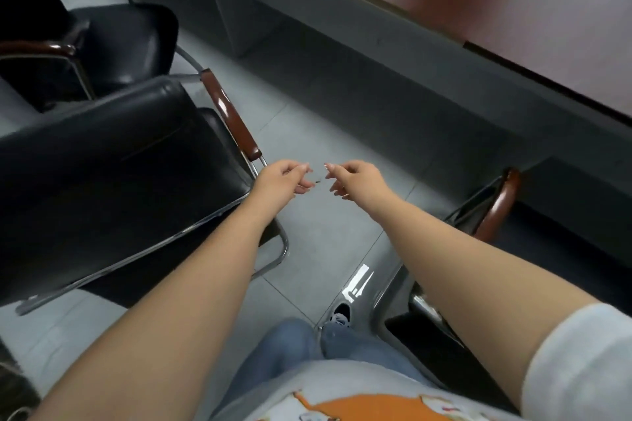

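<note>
Both my arms are stretched out in front of me over the grey tiled floor (pixel 328 243). My left hand (pixel 284 178) and my right hand (pixel 355 179) face each other a short gap apart, both with curled fingers. A tiny dark thing (pixel 318 182) sticks out from the fingertips of my left hand into the gap; it is too small to identify. On my right hand the thumb and forefinger tips are pressed together, and nothing shows between them.
A black chair (pixel 113 161) with brown armrests stands close on the left, a second one (pixel 113 44) behind it. Another chair's brown armrest (pixel 502 205) is on the right. A reddish desk (pixel 513 0) with a grey front panel runs across the top right.
</note>
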### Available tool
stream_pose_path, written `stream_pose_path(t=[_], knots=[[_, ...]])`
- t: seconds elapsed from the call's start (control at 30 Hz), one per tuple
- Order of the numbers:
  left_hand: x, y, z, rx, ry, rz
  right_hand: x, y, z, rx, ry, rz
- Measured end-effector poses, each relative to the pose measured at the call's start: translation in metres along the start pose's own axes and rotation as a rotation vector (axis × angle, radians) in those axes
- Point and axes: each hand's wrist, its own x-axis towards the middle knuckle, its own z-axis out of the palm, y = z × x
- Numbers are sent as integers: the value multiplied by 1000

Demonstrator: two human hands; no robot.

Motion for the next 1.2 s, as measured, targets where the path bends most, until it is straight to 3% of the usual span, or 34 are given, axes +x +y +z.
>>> stream_pose_path(t=[0.27,0.6,0.77,1.1,1.2], knots=[[62,7,1,-19,56,-102,68,-16,-14,-32,-59,62],[138,2,3,-34,306,-207,174,-52,-3,-301,-191,59],[147,-5,-6,-110,484,-288,212,-80,29,-485,-355,35],[184,-11,-43,-522,959,-525,282,-107,110,-836,-786,-48],[198,-19,-51,-596,1011,-589,303,-109,122,-908,-873,-36]])
